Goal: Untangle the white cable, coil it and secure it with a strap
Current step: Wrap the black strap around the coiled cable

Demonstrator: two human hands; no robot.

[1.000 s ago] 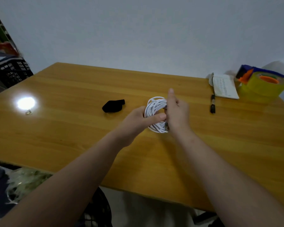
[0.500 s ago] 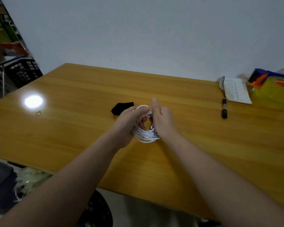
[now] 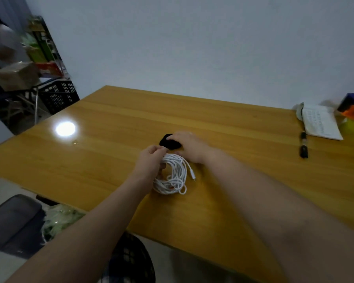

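strap (image 3: 167, 144) is lying just beyond the white cable (image 3: 176, 178), on the far side of the coil, and the coming move is turning on that. our left hand (image 3: 149, 163) is gripping the coil at its far-left rim, fingers curled round the bundled loops. the coil is resting on the table (image 3: 110, 160), nearer the near edge than the far one. our right hand (image 3: 190, 146) is reaching past the coil's far rim and lying on the right part of the strap. we cannot tell whether its fingers are pinching the strap or only touching it.

the strap is showing as a dark crumpled lump, its longer side running roughly left to right. we are judging that it needs drawing out to the right and back toward us before it goes round the loops. the right hand is the nearer one to it.

a loose connector end (image 3: 193, 176) is sticking out on the coil's right side and could snag there. the pen (image 3: 303, 147) and notebook (image 3: 321, 124) are lying well apart to the right, so the wood between them and the coil is giving us room to work.
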